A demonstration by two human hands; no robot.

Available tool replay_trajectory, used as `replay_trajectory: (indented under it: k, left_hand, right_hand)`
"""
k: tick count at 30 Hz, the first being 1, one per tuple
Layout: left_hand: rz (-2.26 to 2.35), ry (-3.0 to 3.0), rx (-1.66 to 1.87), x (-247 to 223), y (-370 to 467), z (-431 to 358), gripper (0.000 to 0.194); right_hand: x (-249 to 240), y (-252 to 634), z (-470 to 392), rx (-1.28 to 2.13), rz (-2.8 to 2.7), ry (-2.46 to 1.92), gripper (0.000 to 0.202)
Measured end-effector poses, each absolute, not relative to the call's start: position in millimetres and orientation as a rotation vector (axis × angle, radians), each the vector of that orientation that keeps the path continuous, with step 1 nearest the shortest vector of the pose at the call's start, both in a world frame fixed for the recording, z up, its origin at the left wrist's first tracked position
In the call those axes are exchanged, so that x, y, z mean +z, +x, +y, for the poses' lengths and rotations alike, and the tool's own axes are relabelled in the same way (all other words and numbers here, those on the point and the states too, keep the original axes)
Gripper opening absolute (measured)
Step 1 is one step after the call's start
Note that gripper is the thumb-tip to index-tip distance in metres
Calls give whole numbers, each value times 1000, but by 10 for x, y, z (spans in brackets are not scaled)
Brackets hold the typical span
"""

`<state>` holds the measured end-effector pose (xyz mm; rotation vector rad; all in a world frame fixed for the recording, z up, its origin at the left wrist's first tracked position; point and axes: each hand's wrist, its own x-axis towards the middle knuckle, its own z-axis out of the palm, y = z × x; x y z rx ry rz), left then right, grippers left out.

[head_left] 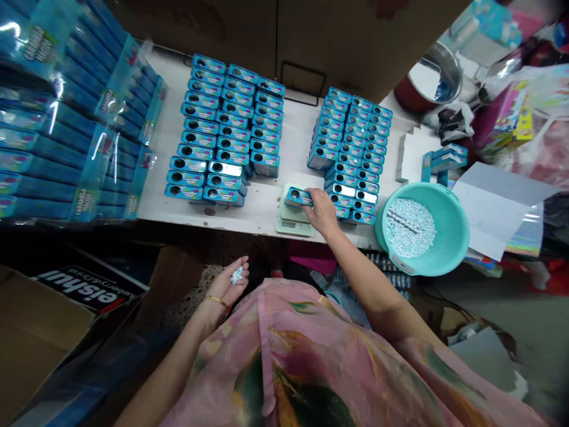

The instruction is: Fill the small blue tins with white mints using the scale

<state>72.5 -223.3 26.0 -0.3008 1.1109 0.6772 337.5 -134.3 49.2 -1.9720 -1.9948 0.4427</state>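
My right hand (320, 209) grips a small blue tin (297, 197) by its right end. The tin is on a pale green kitchen scale (294, 220) at the table's front edge; whether its weight rests there I cannot tell. My left hand (232, 281), palm up with curled fingers, holds a small heap of white mints (237, 275) below the table edge. To the left of the scale, rows of blue tins (233, 145) with dark round holes stand upright. More tin rows (351, 154) stand on its right. A turquoise basin (453, 228) holds many white mints.
Wrapped stacks of blue packs (80, 136) rise at the left. A metal pot (451, 71), plastic bags and white paper (489, 207) crowd the right side. Cardboard (311, 35) stands behind the table (262, 207). A black box (89, 287) lies at lower left.
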Motion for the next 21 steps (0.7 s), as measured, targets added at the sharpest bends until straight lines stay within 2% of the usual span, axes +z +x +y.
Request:
replay_trajectory:
  k: [3, 7, 10, 12, 21]
  left_hand:
    - [1118, -334, 647, 290, 853, -2157, 16]
    - [1065, -317, 620, 361, 1114, -2027, 20]
    - [964, -308, 593, 393, 1271, -2012, 24]
    - [925, -317, 544, 405, 1330, -2045, 26]
    - [990, -311, 469, 419, 1385, -2139, 24]
  right_hand:
    - [501, 3549, -1382, 456, -2062, -1979, 38]
    - [684, 3239, -1705, 360, -2215, -1870, 39]
    - [773, 2845, -2075, 607, -2570, -1497, 28]
    - [773, 2680, -2265, 676, -2644, -1447, 28]
    - [721, 2776, -2287, 773, -2651, -1562, 18]
